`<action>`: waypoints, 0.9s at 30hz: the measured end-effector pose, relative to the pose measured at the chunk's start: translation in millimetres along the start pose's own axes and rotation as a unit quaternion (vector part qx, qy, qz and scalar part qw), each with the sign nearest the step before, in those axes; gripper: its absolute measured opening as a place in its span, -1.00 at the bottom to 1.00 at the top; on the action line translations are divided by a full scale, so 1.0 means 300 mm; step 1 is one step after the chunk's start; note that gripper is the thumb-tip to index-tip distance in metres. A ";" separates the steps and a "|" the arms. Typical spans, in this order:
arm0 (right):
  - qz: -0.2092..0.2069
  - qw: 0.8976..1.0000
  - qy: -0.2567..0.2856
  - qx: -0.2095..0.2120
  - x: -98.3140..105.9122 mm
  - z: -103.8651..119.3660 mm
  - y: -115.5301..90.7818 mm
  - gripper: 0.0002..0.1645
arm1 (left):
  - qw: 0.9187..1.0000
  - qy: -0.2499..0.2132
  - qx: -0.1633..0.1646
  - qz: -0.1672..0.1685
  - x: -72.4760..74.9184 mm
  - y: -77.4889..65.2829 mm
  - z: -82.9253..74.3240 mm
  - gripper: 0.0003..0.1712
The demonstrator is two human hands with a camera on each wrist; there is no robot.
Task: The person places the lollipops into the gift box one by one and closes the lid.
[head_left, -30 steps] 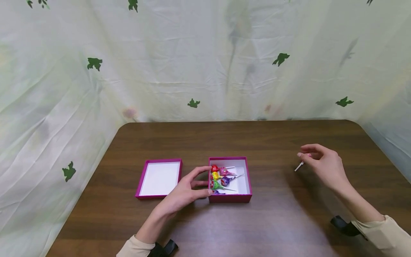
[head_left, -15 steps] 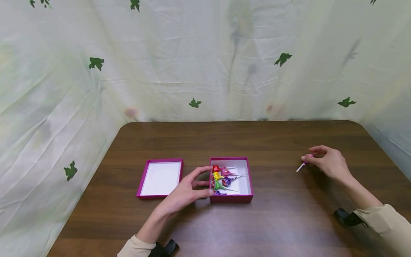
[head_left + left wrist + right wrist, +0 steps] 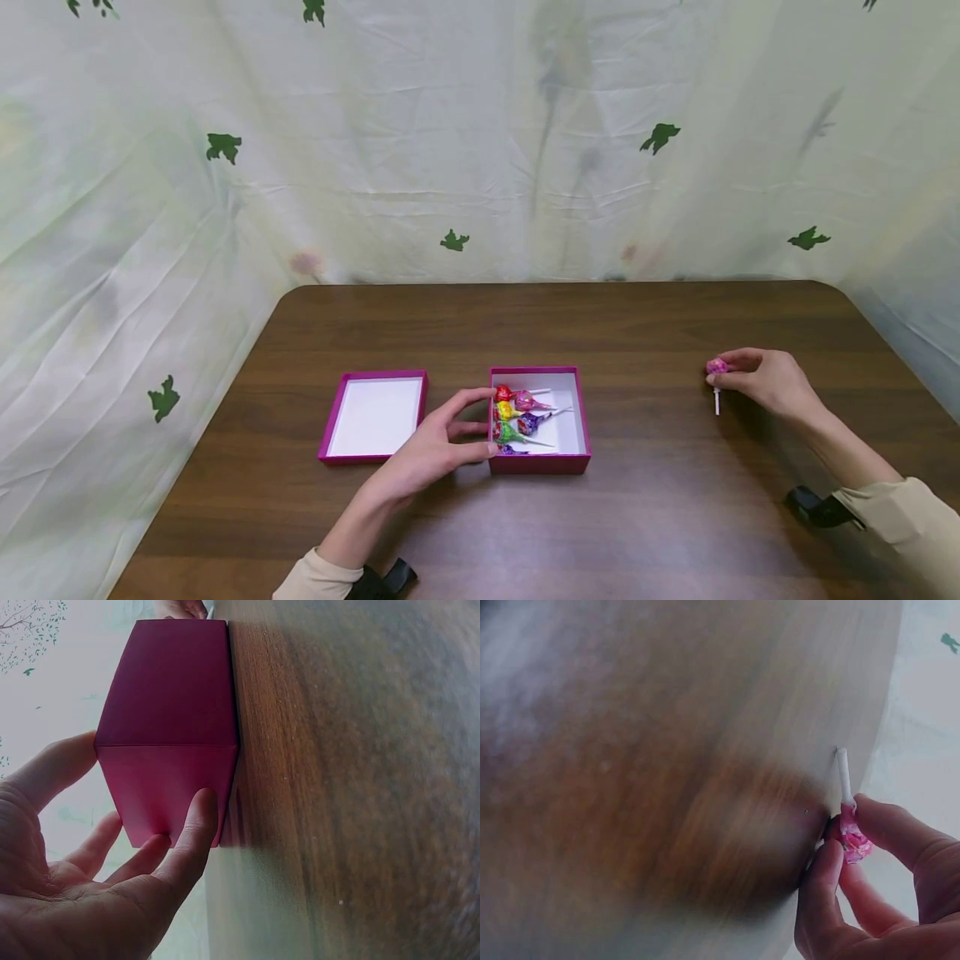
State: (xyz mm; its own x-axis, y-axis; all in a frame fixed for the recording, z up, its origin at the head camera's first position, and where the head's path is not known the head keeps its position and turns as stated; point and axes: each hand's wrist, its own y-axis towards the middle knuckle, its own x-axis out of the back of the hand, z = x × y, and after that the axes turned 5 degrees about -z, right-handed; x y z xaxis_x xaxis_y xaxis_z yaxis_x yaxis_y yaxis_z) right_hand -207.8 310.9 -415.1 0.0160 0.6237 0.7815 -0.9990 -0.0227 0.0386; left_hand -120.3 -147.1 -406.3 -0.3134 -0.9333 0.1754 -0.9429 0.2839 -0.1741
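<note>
My left hand [image 3: 432, 448] rests its fingertips against the left side of a magenta box [image 3: 540, 464], thumb near the front corner and index finger near the back one. In the left wrist view, the fingers spread over the wall of the box [image 3: 169, 690]. Lollipops in red, yellow, green, pink and purple wrappers lie in the box; the green lollipop [image 3: 507, 432] points its stick right. Away to the right, my right hand [image 3: 772, 382] pinches a pink lollipop [image 3: 717, 366] close over the table. Its white stick points toward me; the right wrist view shows the wrapped candy [image 3: 854, 844] between thumb and fingers.
A box lid [image 3: 375, 417] with a magenta rim lies inside-up, left of the box. Everything stands on a brown wooden table [image 3: 637, 517]. A pale curtain [image 3: 480, 150] with green leaf prints hangs behind it and at both sides.
The pink lollipop has turned in my right hand, its stick swinging from lower left to pointing straight at me. That hand has shifted slightly right. The left hand and box stay put.
</note>
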 end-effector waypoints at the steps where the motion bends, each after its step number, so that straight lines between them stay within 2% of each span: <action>1: 0.003 1.000 0.001 0.001 0.001 0.001 0.000 -0.37 | 1.000 -0.001 0.000 0.000 0.000 0.000 0.000 -0.23; 7: 0.014 1.000 0.020 0.018 0.005 0.011 -0.009 -0.48 | 1.000 -0.001 0.000 0.000 -0.001 -0.001 0.002 -0.23; 12: -0.001 0.999 0.004 0.052 0.002 0.042 -0.030 -0.56 | 1.000 0.001 0.000 0.002 -0.001 -0.002 0.001 -0.23; 20: -0.028 0.995 -0.013 0.091 -0.017 0.128 -0.067 -0.60 | 1.000 0.006 0.005 0.000 0.003 0.000 0.001 -0.23; 27: -0.039 0.988 0.019 0.147 -0.040 0.211 -0.099 -0.63 | 1.000 0.007 0.005 0.001 0.004 0.001 0.002 -0.23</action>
State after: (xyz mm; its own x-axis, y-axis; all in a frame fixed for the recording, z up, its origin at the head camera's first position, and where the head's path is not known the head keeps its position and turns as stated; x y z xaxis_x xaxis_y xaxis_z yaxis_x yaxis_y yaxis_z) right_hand -175.7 254.6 -386.3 0.0850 0.6619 0.7448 -0.9392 -0.1964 0.2817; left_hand -120.9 -148.1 -406.8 -0.3173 -0.9296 0.1876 -0.9409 0.2838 -0.1849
